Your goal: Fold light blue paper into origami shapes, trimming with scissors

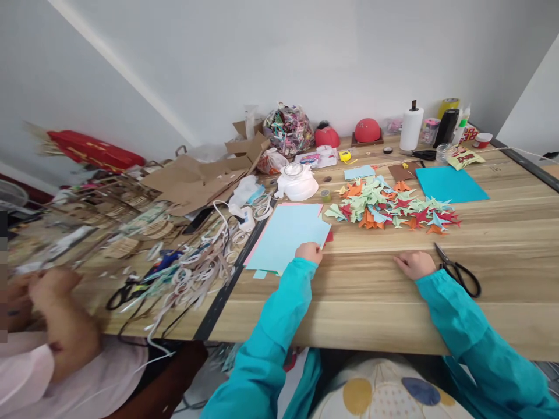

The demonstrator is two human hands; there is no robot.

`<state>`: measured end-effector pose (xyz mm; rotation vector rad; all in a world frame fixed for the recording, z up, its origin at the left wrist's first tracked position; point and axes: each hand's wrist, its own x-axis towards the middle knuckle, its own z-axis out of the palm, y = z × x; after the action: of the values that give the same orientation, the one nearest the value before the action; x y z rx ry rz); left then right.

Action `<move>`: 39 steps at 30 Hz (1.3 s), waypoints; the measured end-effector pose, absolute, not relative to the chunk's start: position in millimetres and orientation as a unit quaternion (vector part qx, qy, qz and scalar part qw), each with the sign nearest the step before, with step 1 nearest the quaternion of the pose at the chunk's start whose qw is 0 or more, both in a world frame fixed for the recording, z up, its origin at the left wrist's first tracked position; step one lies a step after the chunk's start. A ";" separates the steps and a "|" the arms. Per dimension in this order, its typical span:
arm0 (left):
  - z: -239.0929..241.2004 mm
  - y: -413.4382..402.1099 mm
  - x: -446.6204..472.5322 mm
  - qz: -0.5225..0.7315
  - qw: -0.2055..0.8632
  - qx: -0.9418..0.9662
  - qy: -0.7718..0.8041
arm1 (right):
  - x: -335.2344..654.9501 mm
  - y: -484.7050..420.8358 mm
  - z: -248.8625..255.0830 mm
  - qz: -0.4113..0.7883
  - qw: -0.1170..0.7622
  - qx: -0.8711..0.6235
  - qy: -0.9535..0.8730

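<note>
My left hand (309, 252) is closed at the right edge of a light-blue sheet of paper (283, 235), which lies on a stack with pink and other coloured edges showing. One corner of a sheet sticks out just above this hand. On the bare wood my right hand (416, 264) rests with its fingers partly stretched to the left, holding nothing. Black-handled scissors (458, 272) lie right beside it, blades pointing away. Beyond both hands spreads a heap of folded paper stars or birds (388, 203) in green, orange, red and blue.
A turquoise sheet (452, 184) lies at the back right, near a paper roll (411, 129) and a black bottle (446, 128). Paper strips (192, 273), a power strip (247, 219) and cardboard (201, 180) crowd the left. Another person's arm (65, 314) is at far left.
</note>
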<state>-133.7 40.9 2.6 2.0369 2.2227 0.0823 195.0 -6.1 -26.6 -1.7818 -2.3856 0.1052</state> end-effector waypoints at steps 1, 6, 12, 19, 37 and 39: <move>2.0 39.7 -138.8 0.050 0.066 0.667 0.741 | 194.8 -6.4 -26.5 0.036 0.081 -0.596 -0.798; -3.0 34.5 -161.5 0.173 0.075 0.630 0.753 | 194.8 -7.4 -25.3 0.041 0.081 -0.604 -0.792; 14.0 30.0 -192.4 0.289 0.002 0.578 0.763 | 196.2 -7.9 -23.4 0.051 0.077 -0.601 -0.794; 12.0 18.4 -197.7 0.287 -0.079 0.709 0.640 | 194.9 -9.0 -19.3 0.060 0.072 -0.604 -0.792; -12.5 17.9 -196.6 0.280 0.149 0.707 0.632 | 196.2 -8.4 -20.4 0.056 0.082 -0.591 -0.801; -14.4 16.6 -190.7 0.240 0.107 0.741 0.618 | 196.3 -8.2 -20.6 0.054 0.079 -0.591 -0.801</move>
<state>-190.7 16.6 -14.4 2.1811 1.8185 0.7068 196.3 -8.2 -20.6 -1.7677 -2.3970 0.1629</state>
